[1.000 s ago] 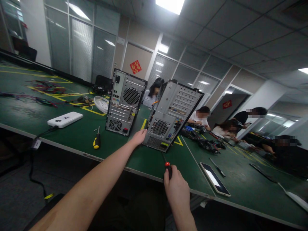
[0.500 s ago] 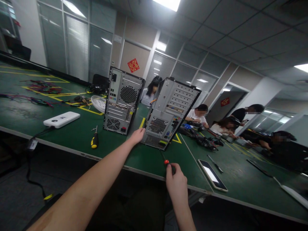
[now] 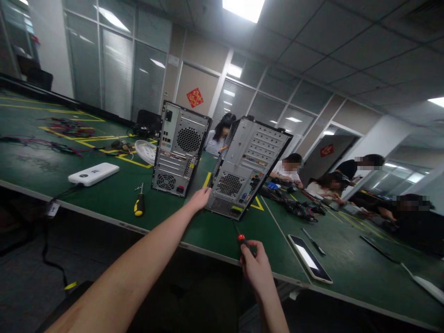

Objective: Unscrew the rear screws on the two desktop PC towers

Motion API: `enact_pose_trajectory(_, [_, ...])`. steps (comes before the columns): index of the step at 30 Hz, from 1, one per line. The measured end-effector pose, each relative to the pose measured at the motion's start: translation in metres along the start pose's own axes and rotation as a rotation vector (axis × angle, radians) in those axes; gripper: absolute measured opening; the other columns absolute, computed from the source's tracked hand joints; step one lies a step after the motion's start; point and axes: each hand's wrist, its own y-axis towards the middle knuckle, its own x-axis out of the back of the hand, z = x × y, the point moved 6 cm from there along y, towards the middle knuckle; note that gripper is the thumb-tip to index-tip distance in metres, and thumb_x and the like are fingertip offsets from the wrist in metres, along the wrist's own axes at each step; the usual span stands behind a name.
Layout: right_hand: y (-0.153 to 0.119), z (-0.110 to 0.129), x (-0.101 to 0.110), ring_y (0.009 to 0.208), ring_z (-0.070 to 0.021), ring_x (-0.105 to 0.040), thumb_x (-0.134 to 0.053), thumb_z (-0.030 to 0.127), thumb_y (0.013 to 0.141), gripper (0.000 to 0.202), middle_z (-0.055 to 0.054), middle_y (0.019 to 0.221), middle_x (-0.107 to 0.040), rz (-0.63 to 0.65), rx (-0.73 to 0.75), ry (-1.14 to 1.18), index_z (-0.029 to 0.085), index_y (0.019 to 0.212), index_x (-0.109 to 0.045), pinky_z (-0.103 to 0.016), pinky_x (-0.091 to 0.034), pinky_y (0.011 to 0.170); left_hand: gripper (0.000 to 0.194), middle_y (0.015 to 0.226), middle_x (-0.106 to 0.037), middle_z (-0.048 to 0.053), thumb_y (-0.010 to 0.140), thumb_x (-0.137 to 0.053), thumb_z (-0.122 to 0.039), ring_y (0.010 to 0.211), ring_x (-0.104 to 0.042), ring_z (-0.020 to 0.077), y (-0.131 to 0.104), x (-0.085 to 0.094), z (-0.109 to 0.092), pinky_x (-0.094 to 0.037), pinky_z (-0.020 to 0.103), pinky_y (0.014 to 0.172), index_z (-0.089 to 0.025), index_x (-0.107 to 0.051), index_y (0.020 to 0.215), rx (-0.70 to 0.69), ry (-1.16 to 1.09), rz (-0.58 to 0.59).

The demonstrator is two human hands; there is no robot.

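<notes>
My left hand (image 3: 201, 199) is closed at the lower left edge of a computer tower (image 3: 248, 171), its fingertips hidden behind the metal. The tower stands with its rear panel toward me, showing vents, slots and ports. In my right hand (image 3: 257, 263) is a screwdriver (image 3: 241, 237) with a red and black handle. Its thin shaft points up toward the tower's lower edge; I cannot tell whether the tip touches. A second computer tower (image 3: 180, 150) stands to the left, rear side facing me too. In front of that one lies a yellow and black screwdriver (image 3: 139, 203).
A white power bank (image 3: 93, 174) with a cable lies left, near cable bundles (image 3: 69, 127) and a white plate-like dish (image 3: 145, 151). To the right are a phone (image 3: 310, 258), a pen-like tool (image 3: 313, 241) and black cables (image 3: 298, 206). Several people sit across the table.
The view has shifted slightly. My right hand has turned a little around the screwdriver, so more of the dark handle shows. My left hand stays at the tower's edge.
</notes>
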Motion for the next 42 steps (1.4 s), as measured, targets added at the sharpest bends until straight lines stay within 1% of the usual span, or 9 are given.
enact_pose_trajectory(6, [-0.002,-0.011,0.044,0.065,-0.0276,-0.067,-0.051,0.059,0.081,0.044,-0.005,0.073,-0.070,-0.145,0.038,-0.234,0.024,0.104,-0.060,-0.035,-0.048,0.061,0.047,0.130,-0.072,0.012,0.104,-0.036,-0.043,0.126,-0.064,0.0278,0.001,-0.002,-0.002,-0.047,0.035,0.104,-0.018,-0.071,0.122,0.002,0.002,0.011])
enact_pose_trajectory(11, [0.024,-0.026,0.070,0.084,-0.0354,-0.071,-0.051,0.052,0.084,0.042,-0.015,0.089,-0.074,-0.213,0.038,-0.456,0.020,0.108,-0.063,-0.041,-0.051,0.072,0.047,0.130,-0.072,0.013,0.105,-0.034,-0.045,0.127,-0.063,0.0287,-0.002,0.000,-0.004,-0.046,0.036,0.105,-0.019,-0.071,0.120,0.018,0.003,-0.006])
enact_pose_trajectory(16, [0.059,-0.031,0.074,0.105,-0.0351,-0.069,-0.046,0.038,0.092,0.040,-0.022,0.116,-0.070,-0.234,0.101,-0.602,0.012,0.119,-0.061,-0.043,-0.052,0.088,0.051,0.130,-0.073,0.011,0.105,-0.031,-0.048,0.127,-0.063,0.0284,-0.002,0.000,-0.005,-0.046,0.035,0.105,-0.020,-0.072,0.118,-0.004,-0.017,-0.015])
enact_pose_trajectory(21, [0.098,-0.031,0.074,0.110,-0.0334,-0.067,-0.050,0.027,0.100,0.034,-0.025,0.117,-0.067,-0.242,0.094,-0.702,0.005,0.123,-0.061,-0.045,-0.052,0.094,0.052,0.127,-0.073,0.011,0.105,-0.030,-0.049,0.124,-0.065,0.0281,-0.001,0.001,-0.004,-0.047,0.034,0.103,-0.021,-0.071,0.118,-0.010,0.009,-0.011])
enact_pose_trajectory(24, [0.121,-0.032,0.072,0.111,-0.0246,-0.067,-0.067,0.038,0.099,0.038,-0.010,0.131,-0.064,-0.219,0.059,-0.728,0.017,0.131,-0.062,-0.046,-0.057,0.094,0.052,0.129,-0.073,0.012,0.105,-0.030,-0.050,0.124,-0.065,0.0291,-0.003,0.002,-0.005,-0.047,0.035,0.102,-0.021,-0.071,0.118,-0.002,0.016,-0.007])
enact_pose_trajectory(28, [0.136,-0.030,0.069,0.111,-0.0240,-0.067,-0.067,0.039,0.100,0.039,-0.009,0.133,-0.063,-0.195,0.060,-0.715,0.019,0.133,-0.061,-0.046,-0.058,0.093,0.054,0.131,-0.072,0.011,0.104,-0.030,-0.052,0.126,-0.064,0.0294,-0.003,0.001,-0.004,-0.047,0.036,0.103,-0.021,-0.070,0.122,0.003,-0.003,0.001])
enact_pose_trajectory(34, [0.124,-0.001,0.065,0.117,-0.0364,-0.061,-0.053,0.045,0.101,0.046,-0.026,0.120,-0.065,-0.289,0.207,-0.575,0.005,0.120,-0.066,-0.051,-0.047,0.101,0.070,0.135,-0.071,0.009,0.099,-0.027,-0.071,0.133,-0.060,0.0284,-0.001,0.001,-0.003,-0.045,0.036,0.109,-0.024,-0.067,0.132,0.013,-0.079,-0.018])
enact_pose_trajectory(38, [0.124,0.040,0.047,0.112,-0.0295,-0.063,-0.036,0.057,0.100,0.059,-0.020,0.122,-0.068,-0.298,0.366,-0.369,0.011,0.127,-0.061,-0.040,-0.048,0.097,0.079,0.146,-0.063,0.009,0.099,-0.014,-0.073,0.140,-0.055,0.0283,-0.006,0.001,-0.007,-0.041,0.040,0.115,-0.024,-0.061,0.140,-0.016,-0.142,0.052])
enact_pose_trajectory(42, [0.138,0.082,0.029,0.108,-0.0268,-0.065,-0.027,0.061,0.101,0.065,-0.017,0.127,-0.068,-0.327,0.448,-0.222,0.015,0.137,-0.054,-0.036,-0.048,0.091,0.082,0.153,-0.057,0.013,0.092,-0.047,-0.074,0.140,-0.055,0.0287,-0.015,-0.004,-0.015,-0.041,0.037,0.116,-0.021,-0.045,0.153,-0.148,-0.139,0.140])
